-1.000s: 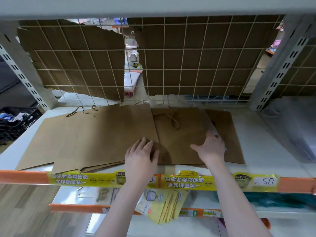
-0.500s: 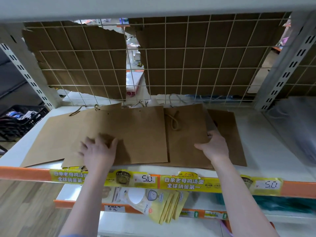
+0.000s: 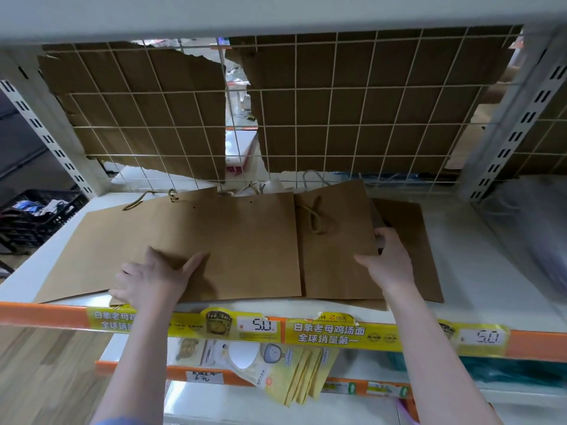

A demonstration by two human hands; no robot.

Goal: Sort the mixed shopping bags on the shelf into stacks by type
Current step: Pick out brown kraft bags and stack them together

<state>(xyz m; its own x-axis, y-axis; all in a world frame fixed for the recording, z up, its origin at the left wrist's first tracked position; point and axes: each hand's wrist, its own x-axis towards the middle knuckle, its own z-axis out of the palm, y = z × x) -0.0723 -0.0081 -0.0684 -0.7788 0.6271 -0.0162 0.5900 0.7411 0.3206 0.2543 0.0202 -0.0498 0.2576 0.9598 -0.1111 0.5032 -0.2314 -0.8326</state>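
left hand (image 3: 153,279) grip clamps the wide kraft bag (image 3: 214,246) front corner | right hand (image 3: 388,263) grip pinches the narrow kraft bag (image 3: 336,240) side edge | both flat on shelf (image 3: 478,271)

Soft, even light falls from above and in front; the white shelf (image 3: 478,271) is bright without glare. Each hand casts only a faint shadow on the brown paper. Wide-angle bending curves the shelf uprights (image 3: 506,142), and the right edge is smeared, perhaps by motion blur.
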